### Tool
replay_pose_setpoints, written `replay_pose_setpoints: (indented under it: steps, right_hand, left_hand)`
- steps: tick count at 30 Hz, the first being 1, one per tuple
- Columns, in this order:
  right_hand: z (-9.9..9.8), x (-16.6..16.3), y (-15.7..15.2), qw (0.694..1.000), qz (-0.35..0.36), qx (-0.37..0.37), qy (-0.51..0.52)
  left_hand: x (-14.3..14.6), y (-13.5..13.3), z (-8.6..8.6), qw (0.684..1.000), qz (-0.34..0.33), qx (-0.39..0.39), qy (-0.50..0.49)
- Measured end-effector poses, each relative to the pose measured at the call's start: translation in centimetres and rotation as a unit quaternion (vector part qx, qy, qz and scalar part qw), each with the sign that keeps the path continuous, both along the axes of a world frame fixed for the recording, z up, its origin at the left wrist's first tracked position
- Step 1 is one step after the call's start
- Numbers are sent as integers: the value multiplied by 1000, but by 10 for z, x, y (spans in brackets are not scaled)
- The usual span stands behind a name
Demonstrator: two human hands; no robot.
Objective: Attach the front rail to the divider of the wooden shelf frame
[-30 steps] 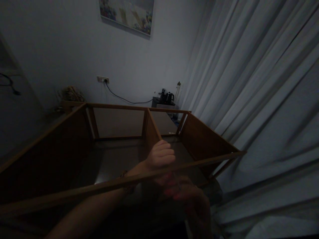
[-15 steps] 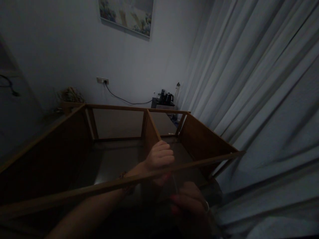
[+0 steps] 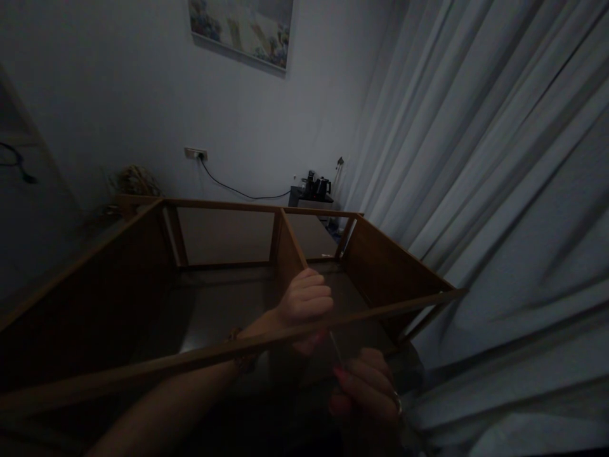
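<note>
My left hand point(image 3: 307, 298) is closed over the wooden frame, where the upright middle divider point(image 3: 291, 244) meets the long front rail point(image 3: 190, 360). Its forearm, with a bracelet point(image 3: 235, 334) at the wrist, passes behind the rail. Below the rail, my right hand point(image 3: 370, 384), with a ring on one finger, is curled round a thin-shafted tool. The pale shaft point(image 3: 336, 348) slants up and left to the rail's underside, close beneath my left hand. It resembles a screwdriver; its handle is hidden in my fingers and the dark.
Tall side panels point(image 3: 394, 254) bound the wooden frame. Long grey curtains point(image 3: 499, 190) hang close on the right. By the wall, a small dark cabinet point(image 3: 311, 203) bears a black kettle point(image 3: 323, 186), and a black cord point(image 3: 238, 192) runs to a wall socket point(image 3: 195, 153).
My right hand has shifted and turned slightly with the tool, whose shaft shows more clearly. My left hand and the wooden frame stay put.
</note>
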State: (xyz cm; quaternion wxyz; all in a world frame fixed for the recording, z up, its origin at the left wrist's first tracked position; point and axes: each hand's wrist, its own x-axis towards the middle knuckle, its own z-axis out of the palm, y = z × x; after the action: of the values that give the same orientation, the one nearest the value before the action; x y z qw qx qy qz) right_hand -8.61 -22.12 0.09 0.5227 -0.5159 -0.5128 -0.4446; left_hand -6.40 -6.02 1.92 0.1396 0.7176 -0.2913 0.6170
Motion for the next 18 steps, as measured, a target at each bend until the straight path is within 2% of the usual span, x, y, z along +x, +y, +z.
replay_pose_setpoints:
  steps: [3, 6, 10, 12, 14, 16, 18]
  right_hand:
    - [1, 0, 4, 1000, 8, 3, -3]
    - [4, -5, 9, 998, -12, 46, 44]
    - [10, -16, 12, 971, -22, 90, 218]
    - [10, -18, 11, 942, 23, 84, 324]
    - [8, -18, 9, 913, 98, 66, 390]
    - [3, -16, 7, 900, 160, 49, 402]
    - [-3, -12, 4, 905, 188, 41, 379]
  left_hand:
    - [-2, 0, 1, 1000, 4, -3, 10]
    - [-5, -2, 1, 1000, 7, 1, 20]
    - [-7, -2, 2, 999, 14, 1, 39]
    - [-8, -2, 2, 999, 16, -1, 42]
    - [-9, -2, 2, 998, 24, -1, 52]
    - [-9, -1, 2, 997, 34, -1, 65]
    - [-8, -1, 0, 997, 33, -1, 63]
